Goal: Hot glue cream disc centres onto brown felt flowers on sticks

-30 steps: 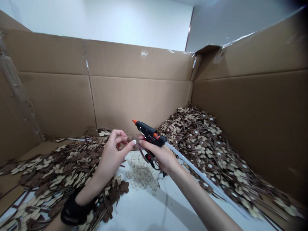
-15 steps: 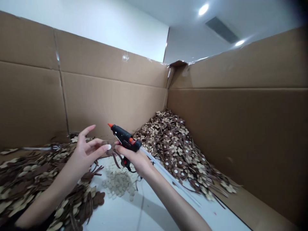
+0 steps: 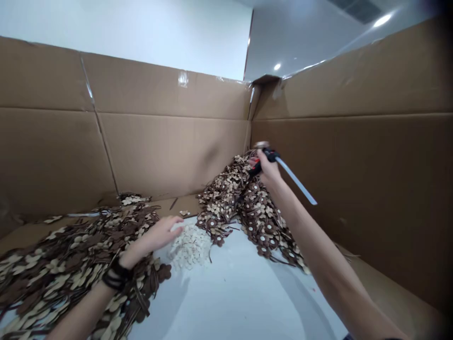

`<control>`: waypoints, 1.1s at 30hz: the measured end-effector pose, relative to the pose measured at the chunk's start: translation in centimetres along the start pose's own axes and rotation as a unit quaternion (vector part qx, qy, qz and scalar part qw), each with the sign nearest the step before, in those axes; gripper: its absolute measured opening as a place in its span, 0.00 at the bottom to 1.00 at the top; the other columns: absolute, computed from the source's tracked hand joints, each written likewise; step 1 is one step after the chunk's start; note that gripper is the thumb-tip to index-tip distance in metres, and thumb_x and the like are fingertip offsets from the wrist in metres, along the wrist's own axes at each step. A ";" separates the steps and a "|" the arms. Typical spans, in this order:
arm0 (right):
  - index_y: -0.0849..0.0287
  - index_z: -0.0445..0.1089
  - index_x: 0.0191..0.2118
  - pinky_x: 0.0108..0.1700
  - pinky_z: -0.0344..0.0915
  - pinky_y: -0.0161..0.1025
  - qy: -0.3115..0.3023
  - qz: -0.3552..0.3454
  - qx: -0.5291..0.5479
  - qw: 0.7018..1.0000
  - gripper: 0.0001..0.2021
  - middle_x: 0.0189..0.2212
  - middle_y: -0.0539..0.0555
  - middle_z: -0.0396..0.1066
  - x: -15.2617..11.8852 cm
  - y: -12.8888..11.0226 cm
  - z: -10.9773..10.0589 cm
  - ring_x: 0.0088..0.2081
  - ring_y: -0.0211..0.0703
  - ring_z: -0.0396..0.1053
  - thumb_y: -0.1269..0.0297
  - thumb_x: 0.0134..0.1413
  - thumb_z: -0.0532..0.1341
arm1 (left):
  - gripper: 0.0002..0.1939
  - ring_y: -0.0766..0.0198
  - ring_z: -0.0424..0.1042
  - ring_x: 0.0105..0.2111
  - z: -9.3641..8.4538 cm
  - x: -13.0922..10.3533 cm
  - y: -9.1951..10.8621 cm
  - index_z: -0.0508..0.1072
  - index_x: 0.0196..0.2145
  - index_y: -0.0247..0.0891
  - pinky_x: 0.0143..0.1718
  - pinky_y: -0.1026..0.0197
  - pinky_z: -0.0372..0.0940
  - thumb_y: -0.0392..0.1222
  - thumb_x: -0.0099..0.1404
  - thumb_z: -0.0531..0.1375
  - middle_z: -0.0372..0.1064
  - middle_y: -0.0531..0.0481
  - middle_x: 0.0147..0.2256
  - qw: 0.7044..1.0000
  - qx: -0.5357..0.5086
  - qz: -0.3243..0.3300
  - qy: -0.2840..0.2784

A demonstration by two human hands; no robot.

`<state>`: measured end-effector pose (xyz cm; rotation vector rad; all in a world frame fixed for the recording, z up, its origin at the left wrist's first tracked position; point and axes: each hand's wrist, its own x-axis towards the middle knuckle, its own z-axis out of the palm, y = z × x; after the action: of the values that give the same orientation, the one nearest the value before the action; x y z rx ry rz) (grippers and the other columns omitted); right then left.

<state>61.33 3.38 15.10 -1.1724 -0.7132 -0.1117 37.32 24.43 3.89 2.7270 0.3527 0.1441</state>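
My right hand (image 3: 268, 171) is raised over the top of the right-hand pile, wrapped round a black and orange glue gun (image 3: 272, 155). A long translucent glue stick (image 3: 296, 181) sticks out of the gun's back end. At its front a small pale and brown piece (image 3: 262, 145) is blurred; whether my fingers hold it I cannot tell. My left hand (image 3: 161, 233) holds nothing, its fingers stretched out beside a heap of small white discs (image 3: 191, 248). A black band circles the left wrist.
Brown and beige flower-shaped pieces with strips form a pile (image 3: 226, 191) in the right corner, several with white centres. More flower pieces (image 3: 71, 264) cover the left side of the white table (image 3: 226, 297). Tall cardboard walls (image 3: 170, 156) stand behind and to the right.
My right hand has carried the glue gun away to the right and up, over the pile. My left hand has parted from the brown piece and dropped toward the white discs. The view has shifted.
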 end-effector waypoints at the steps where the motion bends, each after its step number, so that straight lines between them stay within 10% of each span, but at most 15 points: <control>1: 0.58 0.59 0.26 0.24 0.61 0.28 0.034 0.016 0.021 0.999 0.19 0.17 0.44 0.62 1.2 0.5 -0.8 0.20 0.29 0.62 0.48 0.43 0.63 | 0.28 0.52 0.63 0.55 1.3 0.6 0.6 0.67 0.53 0.33 0.57 0.52 0.56 0.54 0.65 0.45 0.65 0.39 0.54 0.999 0.035 0.003 -0.019; 6: 0.60 0.64 0.29 0.26 0.65 0.30 0.071 0.087 0.099 0.989 0.20 0.23 0.49 0.68 0.4 2.6 -1.4 0.23 0.32 0.65 0.51 0.36 0.69 | 0.45 0.36 0.41 0.65 9.1 3.5 3.4 0.52 0.64 0.25 0.60 0.36 0.45 0.62 0.58 0.52 0.42 0.28 0.64 0.994 0.102 -0.024 -0.038; 11: 0.63 0.69 0.30 0.26 0.64 0.28 0.025 0.134 0.120 0.983 0.16 0.25 0.50 0.70 -3.3 2.6 -0.4 0.24 0.31 0.64 0.61 0.34 0.70 | 0.37 0.36 0.36 0.65 13.9 4.9 4.5 0.48 0.64 0.21 0.60 0.30 0.37 0.53 0.67 0.43 0.36 0.29 0.65 0.986 0.159 -0.042 0.012; 19: 0.62 0.68 0.29 0.26 0.63 0.27 -0.022 0.163 0.139 0.977 0.14 0.26 0.49 0.68 -5.7 1.1 -0.1 0.26 0.31 0.64 0.59 0.37 0.69 | 0.28 0.43 0.46 0.64 14.0 3.8 3.1 0.52 0.64 0.32 0.62 0.37 0.43 0.44 0.69 0.42 0.45 0.35 0.64 0.982 0.184 0.002 0.031; 33: 0.59 0.57 0.23 0.22 0.54 0.30 0.101 -0.061 0.202 0.972 0.11 0.16 0.45 0.54 -7.2 -5.4 1.6 0.20 0.30 0.54 0.66 0.42 0.62 | 0.27 0.47 0.47 0.64 13.6 3.1 2.8 0.52 0.64 0.42 0.62 0.37 0.42 0.46 0.69 0.42 0.46 0.45 0.65 0.986 0.165 0.021 0.027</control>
<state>52.68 0.53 15.71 -0.7168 -0.5922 -0.1774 42.97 17.85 -7.40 3.0635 0.3605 0.1855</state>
